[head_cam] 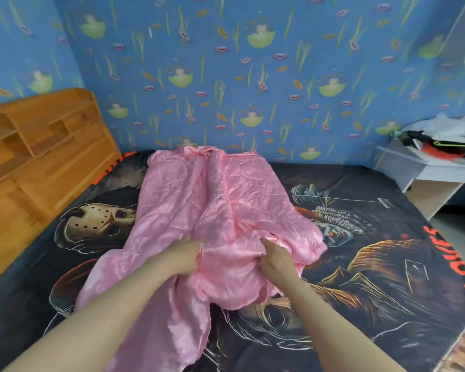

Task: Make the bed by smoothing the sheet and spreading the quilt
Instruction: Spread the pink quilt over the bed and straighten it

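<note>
**Left hand** [184,255] — fingers curled into a bunched fold of the pink quilt [199,200], gripping it. **Right hand** [275,257], just beside at 3 o'clock, pinching a second fold of the same cloth.

**Quilt:** heaped in a crumpled strip along the middle of the bed, from 6 o'clock near the body to 12 o'clock against the wall; not yet spread. Judged thin, light, soft and glossy — likely to slide through a loose grip and over the sheet. Best taken at an edge or corner, hands well apart, then drawn outward.

**Beneath:** printed black sheet [373,264], lying fairly flat, exposed at 9 and 3 o'clock. Wooden headboard [38,157] at 10 o'clock; white side table [414,167], cluttered, at 2 o'clock.

**Count:** two hands, one quilt, one sheet, one headboard, one side table.
</note>
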{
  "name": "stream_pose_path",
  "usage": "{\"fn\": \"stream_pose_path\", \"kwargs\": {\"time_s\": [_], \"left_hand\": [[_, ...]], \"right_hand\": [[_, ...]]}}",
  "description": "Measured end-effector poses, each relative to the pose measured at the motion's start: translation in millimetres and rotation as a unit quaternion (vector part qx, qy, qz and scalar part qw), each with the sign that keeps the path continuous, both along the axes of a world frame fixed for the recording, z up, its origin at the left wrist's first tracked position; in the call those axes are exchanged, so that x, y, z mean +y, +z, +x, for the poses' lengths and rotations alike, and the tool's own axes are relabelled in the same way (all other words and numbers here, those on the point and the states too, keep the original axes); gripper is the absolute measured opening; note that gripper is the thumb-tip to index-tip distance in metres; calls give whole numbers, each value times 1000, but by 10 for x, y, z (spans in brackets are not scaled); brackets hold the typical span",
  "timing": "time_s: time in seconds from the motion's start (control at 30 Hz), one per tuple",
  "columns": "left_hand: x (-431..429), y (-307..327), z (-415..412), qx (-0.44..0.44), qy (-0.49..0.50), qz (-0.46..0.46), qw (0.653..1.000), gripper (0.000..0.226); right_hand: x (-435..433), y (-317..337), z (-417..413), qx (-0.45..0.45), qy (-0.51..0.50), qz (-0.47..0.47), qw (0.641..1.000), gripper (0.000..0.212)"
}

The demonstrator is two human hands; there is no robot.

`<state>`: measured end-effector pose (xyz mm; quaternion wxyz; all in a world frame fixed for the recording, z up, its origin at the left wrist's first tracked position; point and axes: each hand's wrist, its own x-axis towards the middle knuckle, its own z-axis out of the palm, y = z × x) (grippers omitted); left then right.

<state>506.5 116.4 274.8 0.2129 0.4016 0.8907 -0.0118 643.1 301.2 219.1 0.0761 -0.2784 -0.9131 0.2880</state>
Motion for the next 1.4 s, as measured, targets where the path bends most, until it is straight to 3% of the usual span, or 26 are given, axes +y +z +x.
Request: {"fn": "stream_pose_path", "kwargs": {"time_s": [0.07,0.13,0.17,0.23,0.27,0.33,0.4,0.47,0.53,0.57,0.63,0.7,0.73,0.8,0.83,0.87,0.93,0.97,1.03,1.1,1.17,1.23,1.3,1.4], "left_hand": [[150,-166,73,-10,-54,4,998,85],[411,-297,284,-98,-118,94,984,105],[531,-342,414,-136,-121,148,972,103],[675,-336,601,-181,-88,242,949,69],[707,-321,620,-207,-69,260,941,51],[700,-269,587,-305,2,280,910,38],[674,-261,515,-397,63,310,862,28],[631,-246,457,-429,79,304,847,28],[563,-189,397,-468,52,283,835,44],[519,-174,368,-490,43,273,827,50],[426,-144,322,-522,24,250,815,48],[361,-111,271,-500,18,179,847,33],[341,-117,217,-454,-3,111,884,26],[367,-125,110,-251,-95,-110,957,24],[409,-127,102,-131,-127,-202,962,34],[465,-160,110,-43,-145,-228,962,61],[740,-253,298,-59,-160,-110,979,106],[831,-239,392,-100,-179,-4,979,111],[1169,-272,762,-164,-161,157,960,99],[1479,-360,1074,-167,-104,240,951,68],[1737,-449,1258,-156,-29,270,950,41],[1891,-483,1336,-188,39,274,942,36],[1984,-459,1418,-240,92,280,925,43],[2026,-396,1625,-314,141,326,880,27]], "right_hand": [[6,127,59,-10,6,28,1000,45],[-74,300,87,-14,11,67,998,29],[-112,374,92,-5,13,77,997,29],[-140,492,159,19,18,57,998,38],[-121,525,203,38,15,5,999,43],[-6,517,324,62,-4,-88,994,47],[110,375,502,12,-16,-75,997,52],[169,116,682,-116,5,-18,993,69],[111,-161,754,-190,15,-16,982,86],[70,-264,746,-185,2,-31,982,86],[8,-352,669,-122,-59,-55,989,61],[45,-317,592,-42,-153,-104,982,38],[90,-292,569,-11,-198,-122,972,39],[221,-269,562,32,-251,-124,959,46],[287,-226,552,38,-247,-110,962,47],[316,-182,536,42,-225,-94,969,44],[444,-73,501,63,-140,-46,987,29],[414,-15,425,79,-105,-19,991,21],[480,73,455,91,-37,20,995,20],[655,130,626,87,-7,26,996,22],[972,159,913,111,-4,-44,993,22],[1306,140,1207,95,-2,-94,991,21],[1598,-62,1434,15,21,-69,997,30],[1803,-553,1605,-126,110,-38,985,70]]}}
